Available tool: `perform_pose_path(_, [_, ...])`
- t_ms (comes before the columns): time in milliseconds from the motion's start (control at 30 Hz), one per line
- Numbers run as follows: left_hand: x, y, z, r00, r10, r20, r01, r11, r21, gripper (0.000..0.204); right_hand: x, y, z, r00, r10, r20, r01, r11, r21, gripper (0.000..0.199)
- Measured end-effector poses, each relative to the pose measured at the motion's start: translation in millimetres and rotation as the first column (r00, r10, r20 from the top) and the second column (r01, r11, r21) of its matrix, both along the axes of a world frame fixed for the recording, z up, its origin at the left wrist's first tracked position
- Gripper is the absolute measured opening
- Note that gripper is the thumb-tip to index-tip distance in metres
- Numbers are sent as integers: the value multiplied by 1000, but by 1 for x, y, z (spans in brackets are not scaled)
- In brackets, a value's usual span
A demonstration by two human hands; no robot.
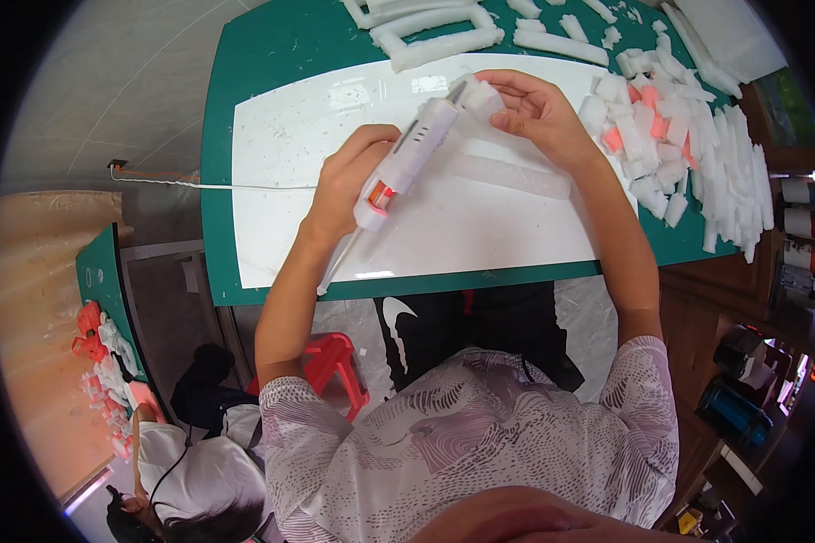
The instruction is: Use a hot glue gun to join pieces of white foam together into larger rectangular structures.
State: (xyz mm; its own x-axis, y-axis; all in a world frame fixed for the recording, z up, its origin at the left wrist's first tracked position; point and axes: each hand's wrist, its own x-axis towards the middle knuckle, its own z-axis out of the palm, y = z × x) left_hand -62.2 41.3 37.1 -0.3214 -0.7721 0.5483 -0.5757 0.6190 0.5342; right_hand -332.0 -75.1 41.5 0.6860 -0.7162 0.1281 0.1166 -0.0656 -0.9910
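We hold a white glue gun tilted above the middle of the counter, its front end pointing up and to the right. Our left hand is closed around its grip, fingers curled behind the body. An orange part shows near its rear, and a thin pale rod sticks out of the back, slanting down past our left forearm. Our right hand pinches a small white foam piece between thumb and fingers, right by the front of the gun. The tip is partly hidden, so we cannot quite tell whether it touches the foam.

Below our hands lies a glossy white board, with a long foam strip resting on it beside our right forearm. A white cord comes in from the left across the board and reaches our left wrist area. Along the counter's far edge we see joined foam frames; on the right sits a heap of white and coral foam chunks, with long foam sticks next to it. Below left stand a red stool and, farther off, a person in a white top near another green surface.
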Motion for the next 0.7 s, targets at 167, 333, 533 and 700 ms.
perform_pose_path(167, [-2,0,-3,992,114,-51,-115,993,-27,27,-3,-1,-2,996,71,62,-74,996,47,53])
perform_pose_path(333, [0,-1,-3,996,75,-45,-75,997,-3,28,-1,2,7,992,113,48,-115,993,35,63])
perform_pose_path(533, [-2,-3,-3,998,53,-29,-53,999,13,30,-3,-2,5,989,148,20,-149,988,49,72])
perform_pose_path(700, [-3,-2,-5,998,53,-15,-53,998,27,32,-1,-2,4,991,133,14,-133,991,22,71])
